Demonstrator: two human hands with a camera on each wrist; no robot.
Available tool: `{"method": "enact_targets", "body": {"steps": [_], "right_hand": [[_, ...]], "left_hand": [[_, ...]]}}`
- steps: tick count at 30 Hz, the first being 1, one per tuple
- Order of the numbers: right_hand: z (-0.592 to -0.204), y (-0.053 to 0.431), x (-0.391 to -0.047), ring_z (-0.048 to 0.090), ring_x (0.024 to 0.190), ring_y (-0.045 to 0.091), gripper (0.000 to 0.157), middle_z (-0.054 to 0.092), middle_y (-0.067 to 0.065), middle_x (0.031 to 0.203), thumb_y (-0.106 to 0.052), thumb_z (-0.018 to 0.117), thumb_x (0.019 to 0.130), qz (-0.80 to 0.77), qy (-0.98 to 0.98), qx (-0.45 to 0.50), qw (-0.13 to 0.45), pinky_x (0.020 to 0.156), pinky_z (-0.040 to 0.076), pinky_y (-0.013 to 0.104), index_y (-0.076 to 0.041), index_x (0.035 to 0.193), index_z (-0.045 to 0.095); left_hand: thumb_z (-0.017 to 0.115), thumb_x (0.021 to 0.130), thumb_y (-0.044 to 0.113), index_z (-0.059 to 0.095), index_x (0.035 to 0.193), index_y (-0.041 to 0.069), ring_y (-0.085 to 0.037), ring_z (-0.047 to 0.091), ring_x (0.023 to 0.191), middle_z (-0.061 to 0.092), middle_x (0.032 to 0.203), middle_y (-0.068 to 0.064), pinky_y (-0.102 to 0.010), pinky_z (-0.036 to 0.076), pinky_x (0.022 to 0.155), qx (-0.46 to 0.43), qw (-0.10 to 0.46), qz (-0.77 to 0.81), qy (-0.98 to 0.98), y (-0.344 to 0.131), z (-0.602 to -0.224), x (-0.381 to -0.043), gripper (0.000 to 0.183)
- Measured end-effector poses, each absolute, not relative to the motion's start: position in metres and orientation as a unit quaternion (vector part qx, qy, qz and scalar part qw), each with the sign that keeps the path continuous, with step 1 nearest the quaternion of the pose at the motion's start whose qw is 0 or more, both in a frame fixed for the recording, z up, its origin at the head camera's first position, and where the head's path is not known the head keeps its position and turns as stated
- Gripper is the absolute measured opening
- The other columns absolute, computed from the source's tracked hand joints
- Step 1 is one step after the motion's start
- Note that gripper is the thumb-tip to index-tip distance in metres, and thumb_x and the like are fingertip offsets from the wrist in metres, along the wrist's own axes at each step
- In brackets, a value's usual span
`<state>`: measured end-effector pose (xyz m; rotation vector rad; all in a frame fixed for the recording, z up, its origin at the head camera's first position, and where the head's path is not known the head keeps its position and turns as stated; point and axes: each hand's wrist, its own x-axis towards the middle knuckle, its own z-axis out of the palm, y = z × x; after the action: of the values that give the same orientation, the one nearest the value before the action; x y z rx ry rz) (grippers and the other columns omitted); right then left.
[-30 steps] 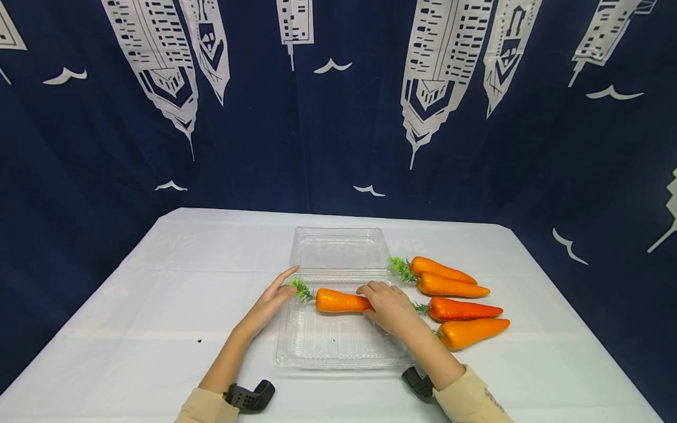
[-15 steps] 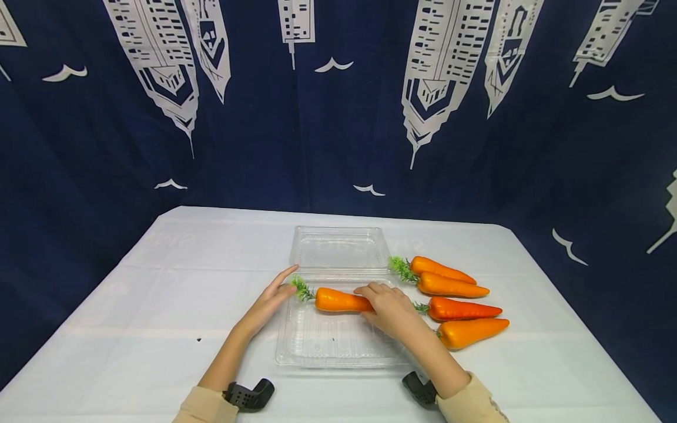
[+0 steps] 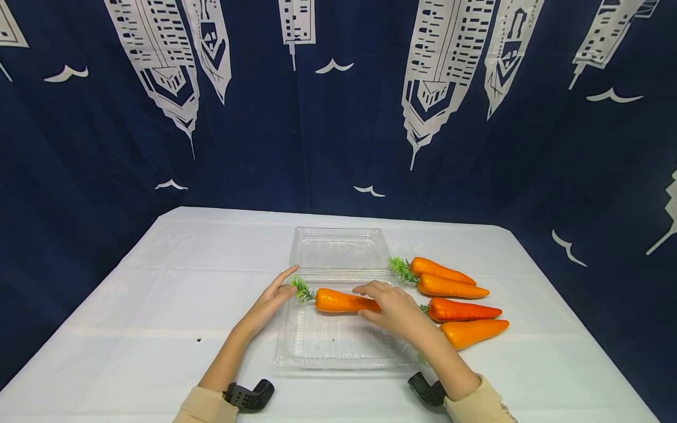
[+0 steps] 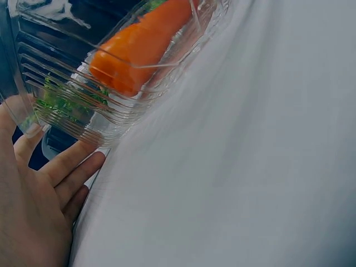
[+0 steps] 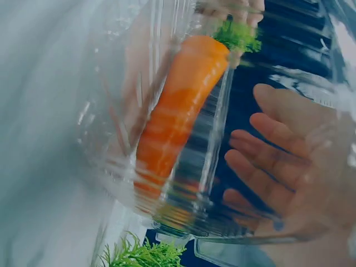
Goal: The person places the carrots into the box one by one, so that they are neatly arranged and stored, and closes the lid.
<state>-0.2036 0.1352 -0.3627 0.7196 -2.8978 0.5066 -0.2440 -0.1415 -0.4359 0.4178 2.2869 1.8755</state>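
An orange carrot [image 3: 344, 301] with a green leafy top lies in the base [image 3: 338, 346] of a clear plastic clamshell box, its leaves toward the left rim. My right hand [image 3: 394, 308] hovers over the carrot's narrow end, hiding the tip; in the right wrist view its fingers [image 5: 272, 150] are loosely spread and hold nothing. At the box's left side my left hand [image 3: 268, 305] has its fingers extended, fingertips right at the plastic wall beside the leaves, as the left wrist view also shows [image 4: 72, 167].
The box's lid [image 3: 340, 248] lies folded back behind the base. To the right, several more carrots lie on the white table: two at the back [image 3: 449, 286], a redder one [image 3: 462, 309] and another in front [image 3: 473, 332]. A dark blue printed curtain [image 3: 338, 147] hangs behind.
My right hand has let go of the carrot's narrow end and shifted slightly right, uncovering more of it. The left hand and the carrot have stayed in place.
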Motion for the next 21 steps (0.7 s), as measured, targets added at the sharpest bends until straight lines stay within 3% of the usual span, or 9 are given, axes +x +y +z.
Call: {"method": "enact_targets", "body": {"steps": [21], "right_hand": [[-0.363,0.142,-0.191,0.06,0.104,0.018,0.031,0.064,-0.007,0.11,-0.028,0.066,0.083,0.187,-0.939,0.249,0.144,0.095,0.043,0.044,-0.021,0.112,0.061]], "left_hand": [[0.045,0.093,0.034,0.029,0.14,0.033,-0.032,0.047,0.12,0.052,0.128,-0.017,-0.06,0.022,0.106,0.136,0.075,0.624,0.766,-0.14,-0.435,-0.243,0.05]]}}
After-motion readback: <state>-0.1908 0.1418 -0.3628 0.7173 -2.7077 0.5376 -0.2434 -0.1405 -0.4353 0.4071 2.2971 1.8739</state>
